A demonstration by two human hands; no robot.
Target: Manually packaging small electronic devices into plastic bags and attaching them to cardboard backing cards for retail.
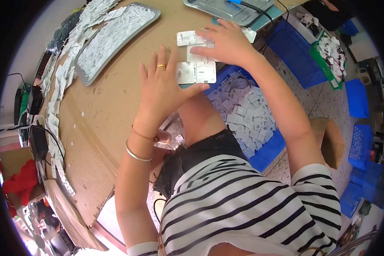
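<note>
Several white plastic casing halves lie in rows at the table's right edge. My left hand (161,87), with a ring on one finger, lies spread beside the nearest casing (205,72); its thumb reaches along that casing's lower edge. Over the farther rows is my right hand (229,46), its fingers apart. Its thumb rests on or just above the middle casing (194,54), and its fingertips reach the farthest casing (185,39). Part of another white piece (249,34) shows beyond the right hand. Neither hand appears to grip anything.
A metal tray (86,78) of small white parts stands at the left, with flat white pieces (54,109) strewn along the table edge. Another metal tray (243,17) is at the back. Below the edge, a blue bin (272,154) holds square pieces; a green crate (336,84) stands right.
</note>
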